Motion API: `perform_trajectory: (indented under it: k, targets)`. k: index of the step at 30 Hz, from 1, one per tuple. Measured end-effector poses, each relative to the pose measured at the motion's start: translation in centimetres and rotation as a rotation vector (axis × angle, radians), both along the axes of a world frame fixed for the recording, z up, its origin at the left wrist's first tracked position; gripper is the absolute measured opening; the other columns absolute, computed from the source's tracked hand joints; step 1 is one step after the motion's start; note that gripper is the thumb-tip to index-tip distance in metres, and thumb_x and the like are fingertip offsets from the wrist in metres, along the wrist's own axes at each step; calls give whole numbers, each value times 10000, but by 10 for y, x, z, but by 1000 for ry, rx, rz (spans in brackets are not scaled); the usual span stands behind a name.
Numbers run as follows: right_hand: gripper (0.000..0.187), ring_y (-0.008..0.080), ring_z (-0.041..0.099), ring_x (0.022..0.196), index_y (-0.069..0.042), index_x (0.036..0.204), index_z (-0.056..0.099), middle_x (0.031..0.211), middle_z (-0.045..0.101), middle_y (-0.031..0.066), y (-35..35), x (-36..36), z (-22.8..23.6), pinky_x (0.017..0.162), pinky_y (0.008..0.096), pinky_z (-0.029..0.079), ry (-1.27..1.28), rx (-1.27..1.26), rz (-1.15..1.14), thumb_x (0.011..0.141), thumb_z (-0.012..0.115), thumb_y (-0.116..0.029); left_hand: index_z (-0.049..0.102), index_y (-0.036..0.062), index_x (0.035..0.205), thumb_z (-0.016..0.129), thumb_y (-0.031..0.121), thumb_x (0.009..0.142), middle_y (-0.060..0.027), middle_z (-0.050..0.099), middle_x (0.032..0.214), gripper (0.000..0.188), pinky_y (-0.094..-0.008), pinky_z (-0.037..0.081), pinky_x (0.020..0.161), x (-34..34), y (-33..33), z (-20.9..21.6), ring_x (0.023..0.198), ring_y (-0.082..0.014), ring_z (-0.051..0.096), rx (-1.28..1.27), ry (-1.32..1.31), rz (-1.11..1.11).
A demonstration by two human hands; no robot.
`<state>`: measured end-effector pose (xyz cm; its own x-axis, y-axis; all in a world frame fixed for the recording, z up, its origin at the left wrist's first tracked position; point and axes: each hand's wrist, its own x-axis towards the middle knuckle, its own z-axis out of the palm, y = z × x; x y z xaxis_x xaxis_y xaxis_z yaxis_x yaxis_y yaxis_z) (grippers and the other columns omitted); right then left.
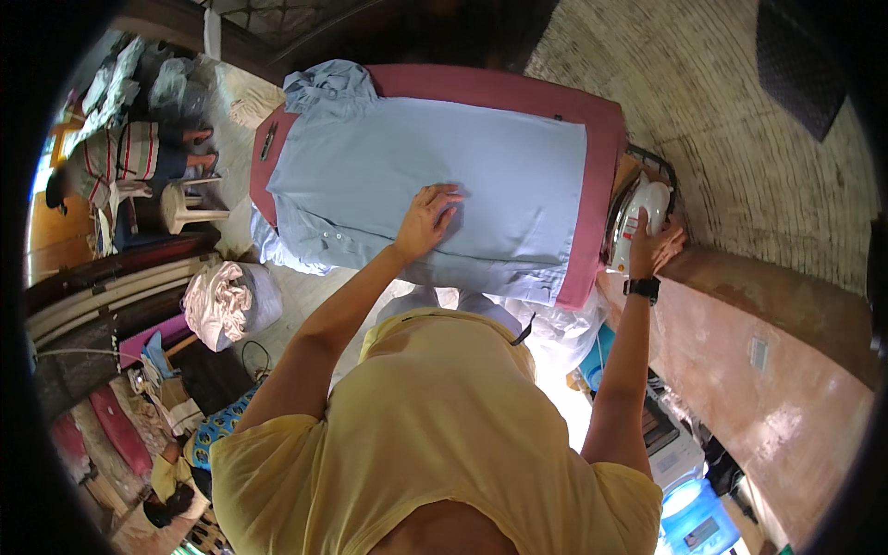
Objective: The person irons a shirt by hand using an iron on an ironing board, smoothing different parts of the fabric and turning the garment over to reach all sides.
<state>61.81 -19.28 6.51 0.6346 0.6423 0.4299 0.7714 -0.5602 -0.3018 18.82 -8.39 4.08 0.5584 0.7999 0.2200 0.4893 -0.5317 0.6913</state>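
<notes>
A light blue shirt [370, 166] lies spread over a dark red padded ironing board [462, 85], its buttons at the near left and a bunched part at the far left corner. My left hand [427, 222] rests on the middle of the shirt, fingers apart and slightly bent, holding nothing. Beyond the board's right end, a white iron [649, 202] stands on a dark metal rest [659, 161]. My right hand [653, 248] is closed around the iron's near part, and some of its fingers are hidden behind the iron.
A bundle of pale pink cloth [220, 301] in plastic sits at the left. Farther left, a person in a striped shirt [125, 153] is near a plastic stool [178, 208]. A low ledge [777, 305] runs along the right. Another person [176, 472] is at the lower left.
</notes>
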Motion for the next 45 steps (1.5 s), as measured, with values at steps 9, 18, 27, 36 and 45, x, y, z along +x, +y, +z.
perform_trajectory:
  k: [9, 18, 27, 36, 45]
  targets:
    - [526, 403, 488, 1177, -51, 1295, 550, 1263, 557, 183, 150, -57, 5, 1001, 505, 409, 5, 10, 703, 837, 736, -233, 638, 63, 1120, 617, -9, 882, -145, 620, 1106, 250, -417, 498, 903, -5, -43, 21, 1018, -363, 593, -178, -175, 83]
    - [285, 244, 640, 789, -39, 1038, 576, 849, 654, 100, 213, -27, -37, 707, 379, 500, 296, -511, 897, 862, 742, -189, 590, 70, 1212, 634, 104, 967, -63, 631, 1075, 251, -283, 516, 769, 42, -108, 25, 912, -123, 603, -905, -263, -154]
    - [173, 9, 483, 728, -58, 1066, 531, 945, 634, 13, 111, -123, 152, 574, 150, 379, 1126, -308, 909, 950, 647, -114, 512, 70, 1296, 741, 146, 899, -60, 555, 1180, 465, -275, 490, 793, 9, -73, 55, 928, -118, 579, -902, -420, 201]
    - [227, 47, 573, 923, -16, 1184, 608, 1112, 610, 40, 61, -287, 216, 693, 188, 513, 1651, -59, 1232, 958, 592, -2, 430, 10, 1333, 781, 173, 852, -138, 573, 1158, 617, -343, 468, 901, 46, -140, 102, 1081, -202, 548, -510, -734, 408]
    - [284, 171, 610, 1131, 36, 1243, 592, 1258, 596, 141, 79, -425, 302, 956, 313, 538, 1937, 154, 1522, 961, 580, 11, 467, 4, 1239, 787, 123, 803, -125, 479, 1190, 554, -359, 403, 956, -115, -159, 122, 1092, -243, 483, 87, -627, 734]
